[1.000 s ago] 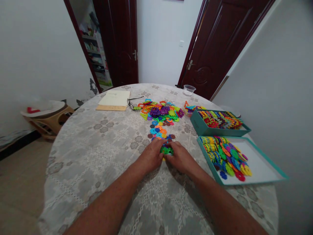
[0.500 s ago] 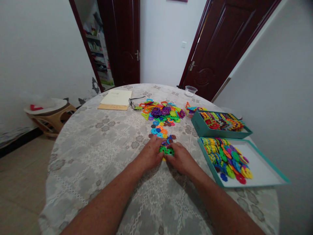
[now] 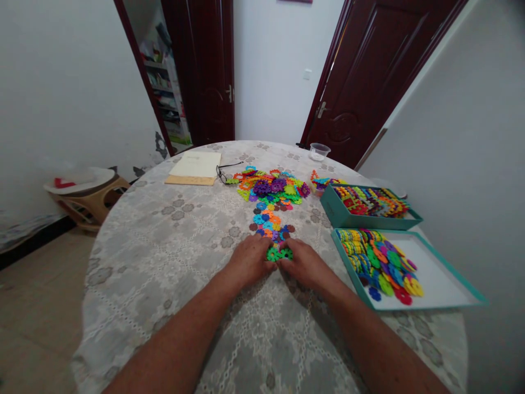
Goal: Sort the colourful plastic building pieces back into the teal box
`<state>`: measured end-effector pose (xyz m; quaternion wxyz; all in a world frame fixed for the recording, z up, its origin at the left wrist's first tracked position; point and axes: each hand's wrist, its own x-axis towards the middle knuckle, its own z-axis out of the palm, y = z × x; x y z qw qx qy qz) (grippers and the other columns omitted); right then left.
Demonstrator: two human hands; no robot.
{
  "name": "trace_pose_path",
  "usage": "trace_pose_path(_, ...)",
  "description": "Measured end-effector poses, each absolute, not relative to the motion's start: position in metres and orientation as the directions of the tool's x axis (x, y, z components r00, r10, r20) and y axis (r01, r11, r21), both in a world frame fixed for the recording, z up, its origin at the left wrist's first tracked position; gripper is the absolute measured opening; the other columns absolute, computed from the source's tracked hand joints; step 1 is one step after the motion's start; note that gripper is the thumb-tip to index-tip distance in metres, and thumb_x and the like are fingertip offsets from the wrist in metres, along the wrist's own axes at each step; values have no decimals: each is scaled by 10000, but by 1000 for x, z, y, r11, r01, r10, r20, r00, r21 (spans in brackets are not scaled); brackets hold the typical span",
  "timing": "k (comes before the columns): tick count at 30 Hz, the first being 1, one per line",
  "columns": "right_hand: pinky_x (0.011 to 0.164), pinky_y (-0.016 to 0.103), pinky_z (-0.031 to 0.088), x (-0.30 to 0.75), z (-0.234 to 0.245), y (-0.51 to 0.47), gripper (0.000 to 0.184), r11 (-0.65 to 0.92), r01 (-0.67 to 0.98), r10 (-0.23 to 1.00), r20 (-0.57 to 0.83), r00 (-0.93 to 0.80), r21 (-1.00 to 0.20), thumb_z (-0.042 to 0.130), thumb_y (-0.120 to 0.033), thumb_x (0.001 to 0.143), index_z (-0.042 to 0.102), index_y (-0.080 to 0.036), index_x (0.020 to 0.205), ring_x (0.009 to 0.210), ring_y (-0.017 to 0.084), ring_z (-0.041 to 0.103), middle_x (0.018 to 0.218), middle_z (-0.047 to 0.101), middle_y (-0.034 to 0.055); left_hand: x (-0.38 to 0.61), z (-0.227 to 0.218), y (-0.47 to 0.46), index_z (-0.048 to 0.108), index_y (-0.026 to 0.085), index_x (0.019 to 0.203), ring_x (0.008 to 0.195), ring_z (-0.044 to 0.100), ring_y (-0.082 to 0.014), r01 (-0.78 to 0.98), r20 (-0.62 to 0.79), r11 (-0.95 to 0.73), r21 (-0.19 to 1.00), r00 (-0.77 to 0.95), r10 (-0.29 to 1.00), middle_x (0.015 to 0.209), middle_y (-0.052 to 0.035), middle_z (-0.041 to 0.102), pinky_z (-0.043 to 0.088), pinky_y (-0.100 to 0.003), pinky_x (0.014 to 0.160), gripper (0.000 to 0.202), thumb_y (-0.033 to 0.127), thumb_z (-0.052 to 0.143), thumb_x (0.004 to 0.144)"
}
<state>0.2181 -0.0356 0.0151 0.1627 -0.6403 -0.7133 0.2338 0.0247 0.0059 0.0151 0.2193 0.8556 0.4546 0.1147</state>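
My left hand (image 3: 251,258) and my right hand (image 3: 302,260) gripped two green discs (image 3: 272,254) between thumbs and fingers, on the table (image 3: 205,241); the mixed pile (image 3: 268,187) (purple on top) lay on the far side

Smooth green plastic gears (image 3: 272,254) on a lace-patterned cloth (image 3: 164,273).
The gears look like moulded plastic with a low sheen, as do the loose pieces heaped farther back (image 3: 266,187). The cloth looks textile, matt and textured with openwork-like lines. The box (image 3: 356,220) and tray (image 3: 430,273) look like smooth coated card, the tray's white inside plain and matt. The cup (image 3: 320,151) is clear plastic, and the sheet (image 3: 197,163) is matt paper. The doors (image 3: 381,82) have glossy, wood-like panels; their handles (image 3: 322,109) look metallic. The wall (image 3: 270,71) is smooth and matt.
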Motion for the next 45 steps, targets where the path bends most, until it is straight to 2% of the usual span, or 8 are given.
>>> trace_pose_path(12,916,319,466,223,16,-37,279,125,872,984,-53,-170,-474,704,-236,871,655,-169,1137,1092,254,644,1186,698,131,29,20,2,658,203,1047,1069,648,-289,777,-28,-483,403,538,842,1167,-117,681,498,-379,895,262,350,747,849)
trace_pose_path(15,837,302,457,223,15,-39,204,114,851,981,-77,-178,-513,717,-265,882,656,-187,1060,997,234,657,1092,724,93,28,18,3,633,205,1070,1069,647,-290,771,-23,-490,407,545,838,1168,-112,678,497,-379,881,304,341,768,833)
trace_pose_path(22,850,294,476,223,19,-43,336,139,725,974,-38,-223,-674,716,-193,874,698,-236,1207,1013,219,691,1132,765,45,29,18,5,627,211,1065,1048,646,-287,742,-22,-503,443,570,822,1138,-94,682,496,-388,886,274,328,757,852)
trace_pose_path(27,912,319,496,225,21,-42,236,169,725,968,-24,-248,-668,700,-182,893,741,-224,1121,1038,231,688,1126,766,60,29,11,5,627,220,1169,1136,615,-261,562,87,-567,602,659,747,1205,-83,649,501,-386,985,321,201,716,861)
trace_pose_path(31,985,336,479,226,23,-43,341,175,738,975,8,-223,-652,708,-165,891,739,-233,1224,1114,237,661,1179,742,74,31,1,7,610,243,1290,1220,592,-250,368,222,-625,689,713,665,1283,-85,618,488,-406,1076,429,120,636,879)
trace_pose_path(33,960,314,476,228,23,-43,335,189,718,973,31,-227,-670,705,-162,893,742,-232,1219,1090,225,662,1158,742,60,34,-4,9,616,247,1294,1198,602,-254,342,253,-631,696,706,661,1260,-83,625,500,-426,1069,428,115,606,887)
trace_pose_path(38,828,266,452,233,21,-42,93,195,734,973,35,-228,-650,700,-169,896,735,-182,981,936,190,654,1014,739,45,40,-11,12,582,265,1407,1210,606,-270,338,322,-649,682,658,681,1275,-95,612,515,-468,1078,516,144,585,905)
trace_pose_path(45,784,251,424,234,23,-43,98,169,727,984,73,-163,-665,668,-126,872,706,-189,937,897,174,650,952,739,29,40,-12,13,509,281,1516,1138,637,-263,411,283,-634,655,645,710,1268,-98,625,546,-449,1031,630,183,623,904)
